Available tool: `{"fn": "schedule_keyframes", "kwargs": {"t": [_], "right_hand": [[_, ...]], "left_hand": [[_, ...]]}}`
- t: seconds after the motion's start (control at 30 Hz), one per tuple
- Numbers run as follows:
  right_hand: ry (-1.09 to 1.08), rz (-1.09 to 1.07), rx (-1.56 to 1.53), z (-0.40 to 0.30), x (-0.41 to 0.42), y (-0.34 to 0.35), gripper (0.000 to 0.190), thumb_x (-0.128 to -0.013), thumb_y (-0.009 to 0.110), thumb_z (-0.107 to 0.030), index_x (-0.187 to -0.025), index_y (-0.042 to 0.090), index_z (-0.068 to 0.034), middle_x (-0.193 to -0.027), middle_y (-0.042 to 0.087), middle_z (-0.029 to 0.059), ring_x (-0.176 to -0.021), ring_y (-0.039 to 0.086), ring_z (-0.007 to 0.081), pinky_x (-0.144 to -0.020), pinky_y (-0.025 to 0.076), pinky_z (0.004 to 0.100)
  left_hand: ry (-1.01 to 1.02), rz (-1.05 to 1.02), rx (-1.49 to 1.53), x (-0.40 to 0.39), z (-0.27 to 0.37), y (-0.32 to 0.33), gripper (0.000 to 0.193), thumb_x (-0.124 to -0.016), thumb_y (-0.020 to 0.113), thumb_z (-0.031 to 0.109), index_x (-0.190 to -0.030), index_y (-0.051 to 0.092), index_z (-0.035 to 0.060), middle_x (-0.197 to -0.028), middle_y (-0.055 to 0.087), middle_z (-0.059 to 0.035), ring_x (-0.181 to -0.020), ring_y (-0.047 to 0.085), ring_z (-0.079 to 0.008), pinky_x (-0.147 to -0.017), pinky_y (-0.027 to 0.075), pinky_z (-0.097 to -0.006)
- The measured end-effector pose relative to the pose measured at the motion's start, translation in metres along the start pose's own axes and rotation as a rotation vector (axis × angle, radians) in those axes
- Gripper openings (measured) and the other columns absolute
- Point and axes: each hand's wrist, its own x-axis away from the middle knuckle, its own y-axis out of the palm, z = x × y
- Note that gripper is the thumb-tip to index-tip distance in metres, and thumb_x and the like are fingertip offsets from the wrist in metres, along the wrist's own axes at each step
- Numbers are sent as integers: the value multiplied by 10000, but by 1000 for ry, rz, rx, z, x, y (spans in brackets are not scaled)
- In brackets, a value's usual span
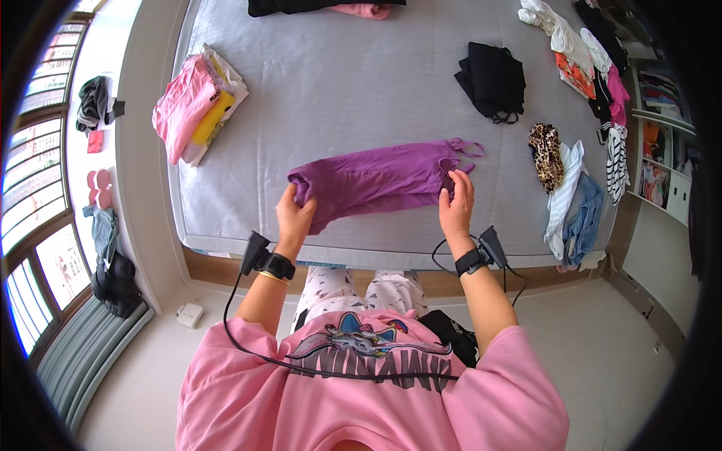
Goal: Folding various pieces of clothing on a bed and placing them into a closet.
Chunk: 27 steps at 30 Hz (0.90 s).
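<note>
A purple garment with thin straps point(378, 177) lies stretched sideways near the front edge of the bed, partly doubled over lengthwise. My left hand point(295, 213) grips its left end, fingers tucked into the bunched edge. At the strap end, my right hand point(457, 206) touches the fabric with thumb and fingertips; whether it pinches the cloth is not plain. The straps stick out beyond my right fingertips. Farther back on the right sits a folded black garment with a cord point(493, 82). A stack of folded pink, yellow and white clothes point(194, 107) rests at the left.
Along the bed's right side lie a leopard-print cloth point(545, 158), blue jeans point(584, 217), a striped garment point(617, 163) and white clothes point(558, 36). A black folded item point(316, 5) is at the far edge. Cables hang from both wrist straps. Shelves with clothes point(660, 141) stand at the right.
</note>
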Motion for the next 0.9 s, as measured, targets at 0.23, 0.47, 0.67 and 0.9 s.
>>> {"fn": "schedule_keyframes", "kwargs": {"t": [0.23, 0.47, 0.67, 0.9], "right_hand": [[221, 126, -7, 46, 4, -42, 358, -778, 496, -35, -1125, 411, -37, -1128, 454, 137, -1074, 421, 294, -902, 343, 359], [99, 99, -209, 28, 0, -34, 361, -742, 511, -13, -1092, 424, -19, -1092, 455, 163, -1031, 429, 324, -886, 350, 393], [-108, -45, -298, -3, -22, -41, 554, -683, 572, 2, -1194, 363, -31, -1182, 411, 165, -1116, 384, 329, -933, 324, 397], [-374, -169, -373, -27, -97, -86, 622, -616, 639, -2, -1181, 401, -107, -1045, 522, 89, -1001, 495, 256, -826, 391, 382]], "left_hand": [[-30, -495, 152, 22, 101, 122, 319, -702, 667, 226, -863, 505, 3, -697, 567, -118, -568, 544, -212, -542, 439, -301], [-125, -84, -302, 14, -2, 143, 455, -717, 649, 228, -1037, 436, -16, -1021, 455, -179, -943, 464, -298, -808, 385, -357], [-13, -384, -186, -5, 35, 147, 303, -715, 621, 162, -945, 488, 17, -777, 544, -123, -719, 549, -280, -644, 438, -346], [720, -706, -263, -21, 184, 125, 184, -733, 532, 31, -914, 495, 35, -754, 556, -152, -709, 564, -316, -624, 445, -350]]}}
